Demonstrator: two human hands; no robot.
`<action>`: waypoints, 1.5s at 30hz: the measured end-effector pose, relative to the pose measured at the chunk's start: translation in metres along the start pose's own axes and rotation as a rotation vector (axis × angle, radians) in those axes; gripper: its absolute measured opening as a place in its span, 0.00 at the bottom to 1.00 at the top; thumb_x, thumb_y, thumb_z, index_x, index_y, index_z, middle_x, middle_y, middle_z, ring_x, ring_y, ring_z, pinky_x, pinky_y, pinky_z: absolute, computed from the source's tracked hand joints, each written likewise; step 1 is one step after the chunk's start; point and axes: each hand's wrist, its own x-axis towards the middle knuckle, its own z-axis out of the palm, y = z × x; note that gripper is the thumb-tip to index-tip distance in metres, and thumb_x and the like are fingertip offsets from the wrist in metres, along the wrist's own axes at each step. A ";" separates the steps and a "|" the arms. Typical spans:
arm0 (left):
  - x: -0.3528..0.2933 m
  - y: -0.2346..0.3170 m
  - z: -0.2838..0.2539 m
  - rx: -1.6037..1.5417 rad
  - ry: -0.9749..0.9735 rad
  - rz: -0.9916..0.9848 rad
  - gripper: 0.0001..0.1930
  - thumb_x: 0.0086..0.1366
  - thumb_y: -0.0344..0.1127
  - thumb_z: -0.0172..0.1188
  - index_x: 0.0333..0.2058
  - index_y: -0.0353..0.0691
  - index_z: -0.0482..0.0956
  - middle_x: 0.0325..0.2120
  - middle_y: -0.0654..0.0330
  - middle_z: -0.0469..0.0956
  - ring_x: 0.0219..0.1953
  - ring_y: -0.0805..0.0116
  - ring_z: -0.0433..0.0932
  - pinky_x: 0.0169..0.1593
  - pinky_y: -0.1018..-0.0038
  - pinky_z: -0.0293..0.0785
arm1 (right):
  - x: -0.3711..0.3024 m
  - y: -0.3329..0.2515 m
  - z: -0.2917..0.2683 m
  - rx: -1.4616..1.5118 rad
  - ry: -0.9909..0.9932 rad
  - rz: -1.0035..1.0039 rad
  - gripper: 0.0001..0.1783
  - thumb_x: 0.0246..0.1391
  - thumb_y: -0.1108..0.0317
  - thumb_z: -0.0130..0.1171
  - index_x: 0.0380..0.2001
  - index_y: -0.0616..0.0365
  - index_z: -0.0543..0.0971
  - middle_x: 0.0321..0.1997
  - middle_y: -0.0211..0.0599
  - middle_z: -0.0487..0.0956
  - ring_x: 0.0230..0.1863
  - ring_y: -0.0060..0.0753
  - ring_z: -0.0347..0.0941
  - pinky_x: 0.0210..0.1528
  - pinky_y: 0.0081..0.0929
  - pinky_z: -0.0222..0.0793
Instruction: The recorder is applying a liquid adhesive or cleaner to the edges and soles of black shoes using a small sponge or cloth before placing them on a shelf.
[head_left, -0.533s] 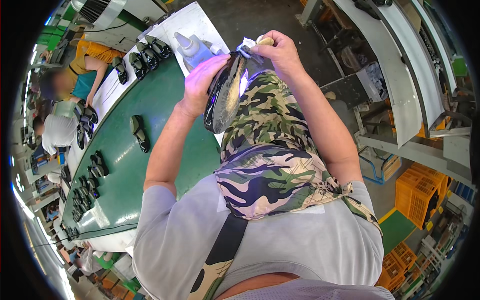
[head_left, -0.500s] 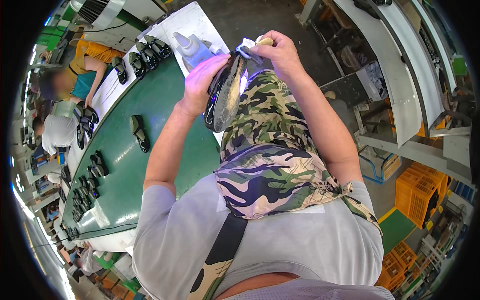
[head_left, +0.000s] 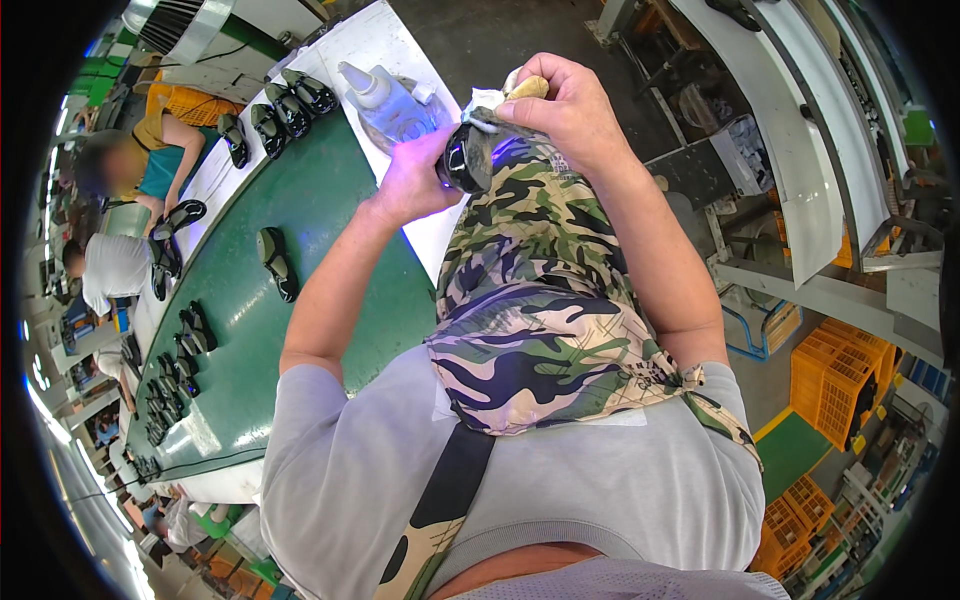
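Above my lap, my left hand [head_left: 418, 180] grips a glossy black shoe [head_left: 463, 165], which is foreshortened in this view. My right hand [head_left: 572, 112] is closed at the shoe's far end, pinching a greyish cloth [head_left: 518, 128] against it. A pale yellow pad [head_left: 530, 88] and a white wad [head_left: 487, 99] also show at those fingers; how they are joined is hidden. Just beyond my left hand, a squeeze bottle [head_left: 372, 90] with a pointed white nozzle stands by a clear container [head_left: 408, 122] on the white table ledge [head_left: 425, 65].
Several black shoes [head_left: 290, 108] line the ledge of a green curved table [head_left: 340, 250]. One shoe [head_left: 277, 262] lies alone on the green surface, with more at its far left. A co-worker [head_left: 160, 150] handles shoes across the table. Orange crates [head_left: 835, 385] stand at right.
The shoe has tilted, so its long sole side no longer shows and it looks shorter. My left hand has shifted slightly lower. Across the table, the co-worker's shoe has moved.
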 end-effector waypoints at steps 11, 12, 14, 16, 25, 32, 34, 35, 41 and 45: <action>-0.005 -0.020 0.002 -0.439 -0.428 -0.115 0.35 0.33 0.37 0.76 0.44 0.31 0.76 0.36 0.53 0.81 0.38 0.64 0.79 0.47 0.68 0.75 | 0.017 0.011 -0.010 -0.262 0.037 -0.222 0.09 0.46 0.76 0.67 0.27 0.59 0.74 0.30 0.28 0.78 0.32 0.17 0.70 0.36 0.19 0.68; -0.004 -0.019 0.001 -0.442 -0.426 -0.115 0.35 0.33 0.37 0.76 0.44 0.31 0.76 0.36 0.53 0.81 0.38 0.64 0.79 0.47 0.68 0.75 | 0.019 0.015 -0.011 -0.259 0.055 -0.293 0.09 0.45 0.75 0.67 0.27 0.60 0.75 0.28 0.27 0.78 0.29 0.16 0.69 0.32 0.18 0.67; -0.003 -0.016 0.000 -0.560 -0.502 -0.137 0.41 0.34 0.35 0.77 0.51 0.30 0.72 0.42 0.57 0.79 0.43 0.67 0.77 0.52 0.70 0.73 | 0.020 0.019 -0.014 -0.273 0.049 -0.300 0.09 0.46 0.75 0.67 0.27 0.60 0.75 0.29 0.28 0.78 0.30 0.16 0.70 0.32 0.19 0.67; -0.004 -0.013 -0.001 -0.670 -0.520 -0.200 0.41 0.34 0.33 0.77 0.52 0.31 0.72 0.44 0.58 0.78 0.45 0.67 0.76 0.54 0.70 0.72 | 0.018 0.022 -0.016 -0.295 0.043 -0.309 0.09 0.46 0.76 0.66 0.27 0.60 0.74 0.29 0.28 0.78 0.30 0.16 0.70 0.33 0.19 0.68; -0.005 -0.017 0.004 -1.032 -0.480 -0.368 0.43 0.34 0.32 0.74 0.55 0.35 0.71 0.46 0.62 0.78 0.47 0.68 0.77 0.57 0.72 0.71 | 0.008 0.039 -0.016 -0.407 -0.133 -0.219 0.10 0.47 0.79 0.64 0.26 0.59 0.71 0.35 0.34 0.79 0.38 0.21 0.72 0.42 0.21 0.68; -0.003 -0.019 0.004 -1.239 -0.421 -0.464 0.36 0.40 0.29 0.69 0.53 0.35 0.72 0.44 0.58 0.79 0.47 0.66 0.78 0.57 0.70 0.71 | -0.002 0.058 -0.013 -0.290 -0.132 -0.189 0.09 0.46 0.76 0.65 0.26 0.60 0.73 0.28 0.31 0.78 0.29 0.20 0.71 0.32 0.22 0.67; -0.004 -0.026 0.005 -1.294 -0.390 -0.513 0.33 0.42 0.28 0.67 0.52 0.34 0.73 0.43 0.59 0.80 0.45 0.66 0.78 0.55 0.71 0.73 | -0.006 0.061 -0.014 -0.283 -0.185 -0.083 0.11 0.48 0.77 0.64 0.26 0.59 0.70 0.37 0.35 0.78 0.38 0.24 0.72 0.43 0.23 0.68; -0.004 -0.026 0.006 -1.295 -0.393 -0.516 0.33 0.42 0.28 0.67 0.52 0.34 0.73 0.43 0.59 0.80 0.45 0.66 0.78 0.55 0.71 0.73 | -0.008 0.063 -0.016 -0.282 -0.183 -0.080 0.11 0.48 0.77 0.64 0.26 0.59 0.70 0.37 0.35 0.78 0.38 0.24 0.72 0.43 0.23 0.68; -0.002 -0.034 0.014 -1.390 -0.130 -0.497 0.31 0.44 0.26 0.67 0.51 0.34 0.73 0.43 0.58 0.80 0.44 0.65 0.79 0.55 0.69 0.73 | -0.016 0.056 -0.022 -0.319 -0.274 -0.009 0.12 0.47 0.77 0.65 0.26 0.58 0.69 0.36 0.34 0.78 0.39 0.24 0.72 0.43 0.25 0.67; -0.002 -0.038 0.016 -1.448 -0.039 -0.532 0.28 0.47 0.24 0.67 0.50 0.35 0.73 0.41 0.58 0.80 0.44 0.62 0.79 0.55 0.66 0.74 | -0.022 0.051 -0.031 -0.359 -0.278 -0.035 0.12 0.46 0.77 0.65 0.25 0.57 0.69 0.36 0.35 0.78 0.39 0.23 0.72 0.43 0.24 0.67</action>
